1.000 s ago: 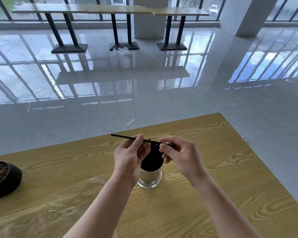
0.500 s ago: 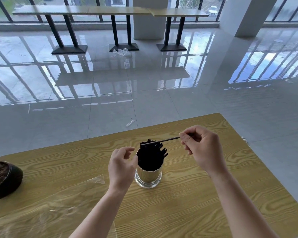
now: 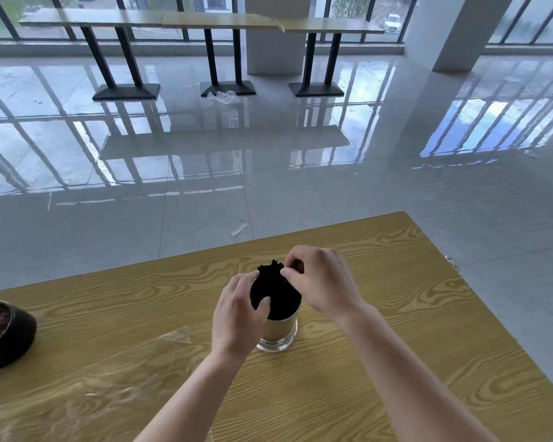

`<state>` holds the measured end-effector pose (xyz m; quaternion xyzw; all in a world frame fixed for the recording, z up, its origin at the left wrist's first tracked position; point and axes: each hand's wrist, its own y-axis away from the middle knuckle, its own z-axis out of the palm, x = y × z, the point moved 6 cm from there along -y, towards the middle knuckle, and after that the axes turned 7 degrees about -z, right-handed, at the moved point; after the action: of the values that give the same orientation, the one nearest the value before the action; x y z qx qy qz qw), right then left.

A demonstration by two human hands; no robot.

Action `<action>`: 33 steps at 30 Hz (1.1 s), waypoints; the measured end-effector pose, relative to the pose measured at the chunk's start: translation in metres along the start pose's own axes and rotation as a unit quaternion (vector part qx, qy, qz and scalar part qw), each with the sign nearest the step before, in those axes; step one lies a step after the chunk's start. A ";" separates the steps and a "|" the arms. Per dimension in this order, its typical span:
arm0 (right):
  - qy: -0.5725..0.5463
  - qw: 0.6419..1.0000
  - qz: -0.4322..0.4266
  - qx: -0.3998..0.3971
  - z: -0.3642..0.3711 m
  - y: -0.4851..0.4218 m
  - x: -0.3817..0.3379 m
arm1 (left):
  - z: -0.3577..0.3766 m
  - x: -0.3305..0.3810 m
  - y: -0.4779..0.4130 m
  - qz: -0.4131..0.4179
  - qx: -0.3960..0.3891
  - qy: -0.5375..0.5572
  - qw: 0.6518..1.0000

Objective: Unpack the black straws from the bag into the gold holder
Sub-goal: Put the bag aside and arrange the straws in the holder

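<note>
The gold holder (image 3: 278,330) stands upright on the wooden table (image 3: 396,314), packed with black straws (image 3: 276,293) whose tips stick up at the far side. My left hand (image 3: 237,317) wraps the holder's left rim, thumb resting on the straws. My right hand (image 3: 321,282) is at the top right of the bundle, thumb and forefinger pinched on the tips of the straws. The clear plastic bag (image 3: 87,390) lies flat and crumpled on the table at the lower left.
A dark round bowl (image 3: 4,336) with brown contents sits at the table's left edge. The table's far edge is just beyond the holder, with shiny tiled floor past it. Tall tables on black stands line the windows far behind.
My right hand has swung the single straw from lying crosswise over the holder down into the bundle. My left hand moved from beside the holder onto its rim.
</note>
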<state>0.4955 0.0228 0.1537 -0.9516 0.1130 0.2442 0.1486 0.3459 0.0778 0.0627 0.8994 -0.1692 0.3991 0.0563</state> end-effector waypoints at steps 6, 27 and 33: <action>-0.020 1.000 0.004 -0.002 0.016 0.008 0.006 | -0.002 -0.001 -0.003 -0.006 -0.003 0.016 1.000; -0.242 0.959 0.113 0.091 0.052 0.026 0.051 | 0.009 -0.003 -0.002 -0.043 -0.051 0.060 0.996; -0.189 0.976 0.072 0.075 0.044 0.004 0.048 | 0.008 -0.005 -0.008 -0.058 -0.052 0.079 0.994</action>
<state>0.5167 0.0274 0.0925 -0.8636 0.1693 0.4205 0.2205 0.3509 0.0850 0.0542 0.8693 -0.1321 0.4556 0.1391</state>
